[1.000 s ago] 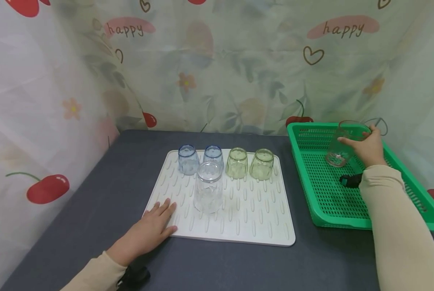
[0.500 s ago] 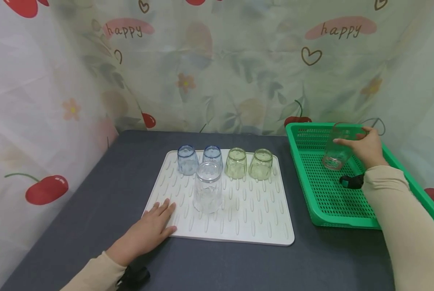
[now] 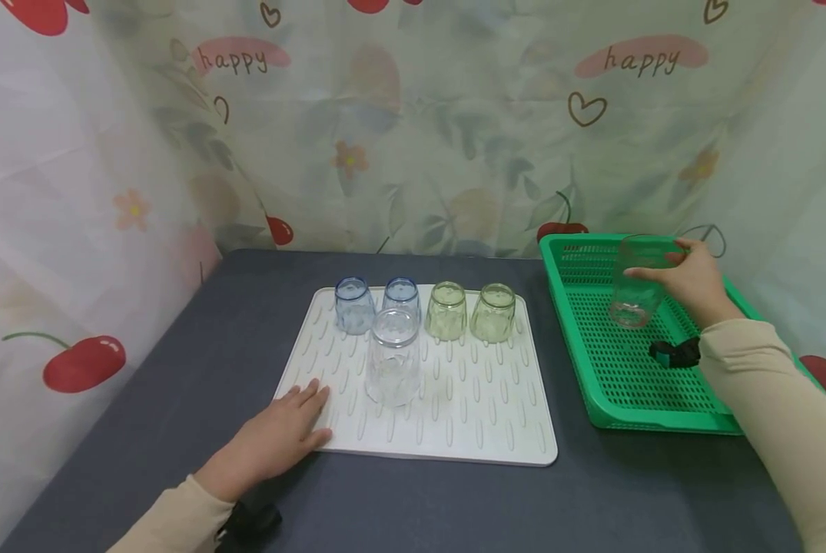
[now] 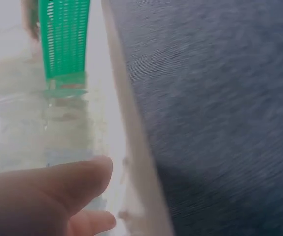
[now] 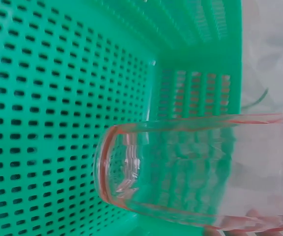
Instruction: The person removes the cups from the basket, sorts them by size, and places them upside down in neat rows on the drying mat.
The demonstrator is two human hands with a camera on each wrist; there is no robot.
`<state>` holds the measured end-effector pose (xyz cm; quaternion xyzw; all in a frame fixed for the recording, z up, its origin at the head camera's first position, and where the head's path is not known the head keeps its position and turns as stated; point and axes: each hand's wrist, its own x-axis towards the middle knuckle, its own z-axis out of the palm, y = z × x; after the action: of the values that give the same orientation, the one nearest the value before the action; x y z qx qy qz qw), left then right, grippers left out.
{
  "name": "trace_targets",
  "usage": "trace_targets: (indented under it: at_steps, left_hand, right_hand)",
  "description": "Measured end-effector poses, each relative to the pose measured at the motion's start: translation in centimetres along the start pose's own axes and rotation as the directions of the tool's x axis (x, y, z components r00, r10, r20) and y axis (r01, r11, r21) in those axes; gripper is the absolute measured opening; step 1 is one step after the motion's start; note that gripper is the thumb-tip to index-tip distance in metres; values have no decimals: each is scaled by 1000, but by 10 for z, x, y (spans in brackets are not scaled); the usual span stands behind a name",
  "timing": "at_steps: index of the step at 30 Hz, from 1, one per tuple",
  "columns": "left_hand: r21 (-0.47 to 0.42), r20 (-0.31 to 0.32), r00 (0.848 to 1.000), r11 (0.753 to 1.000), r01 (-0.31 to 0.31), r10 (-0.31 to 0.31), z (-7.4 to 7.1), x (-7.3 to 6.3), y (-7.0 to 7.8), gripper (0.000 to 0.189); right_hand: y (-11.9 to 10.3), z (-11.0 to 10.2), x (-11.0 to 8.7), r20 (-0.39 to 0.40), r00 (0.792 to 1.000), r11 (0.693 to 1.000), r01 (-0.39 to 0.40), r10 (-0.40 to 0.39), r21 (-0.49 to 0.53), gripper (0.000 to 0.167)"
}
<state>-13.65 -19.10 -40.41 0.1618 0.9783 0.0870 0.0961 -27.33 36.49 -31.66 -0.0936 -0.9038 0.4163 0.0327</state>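
My right hand [image 3: 696, 284] grips a tall clear glass [image 3: 634, 284] near its upper end, inside the green basket [image 3: 595, 399]. In the right wrist view the glass [image 5: 180, 167] shows a pinkish tint and a thick base close over the basket floor. My left hand [image 3: 274, 438] rests, fingers straight, on the front left corner of the white ridged mat [image 3: 468, 430]. Toward the mat's middle stands a tall clear tumbler [image 3: 393, 369], base up. Behind it a row holds two blue glasses [image 3: 354, 307] and two green glasses [image 3: 493, 315], also base up.
The basket's slotted walls rise around the held glass. A dark grey cloth [image 3: 413, 507] covers the table. Patterned curtains [image 3: 454, 153] hang at the back and both sides. A thin cable loop [image 3: 713, 234] shows behind the right hand.
My right hand and the glass have shifted slightly left and toward the front within the basket, while the right sleeve has swung right. My left hand keeps its place on the mat.
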Motion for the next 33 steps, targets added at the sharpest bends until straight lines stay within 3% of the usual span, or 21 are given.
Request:
trace_targets:
  at_steps: [8, 15, 23, 26, 28, 30, 33]
  left_hand:
    - [-38, 4, 998, 997, 69, -69, -23, 0, 0, 62]
    - [-118, -37, 995, 989, 89, -94, -50, -4, -1, 65]
    - [-214, -169, 981, 975, 62, -99, -76, -11, -2, 68]
    - [-271, -244, 963, 961, 46, -115, -84, -16, 0, 66]
    - [-319, -312, 942, 947, 20, -125, -88, -18, 2, 61]
    - [-362, -392, 912, 932, -28, -125, -90, -19, 4, 56]
    - [-396, -515, 851, 910, -127, -105, -92, -19, 7, 47]
  right_hand:
    - [-16, -1, -11, 50, 997, 999, 51, -51, -9, 121]
    - [-35, -7, -27, 1, 994, 993, 112, -112, -22, 114]
    - [-59, -13, -48, -38, 989, 990, 144, -144, 5, 104]
    - [-66, -14, -56, -61, 984, 985, 170, -168, 33, 100]
    - [-71, -14, -62, -75, 980, 981, 187, -182, 58, 99]
    - [-77, -14, -69, -88, 978, 976, 199, -192, 83, 97]
    - [-84, -13, -79, -105, 971, 967, 225, -213, 120, 94]
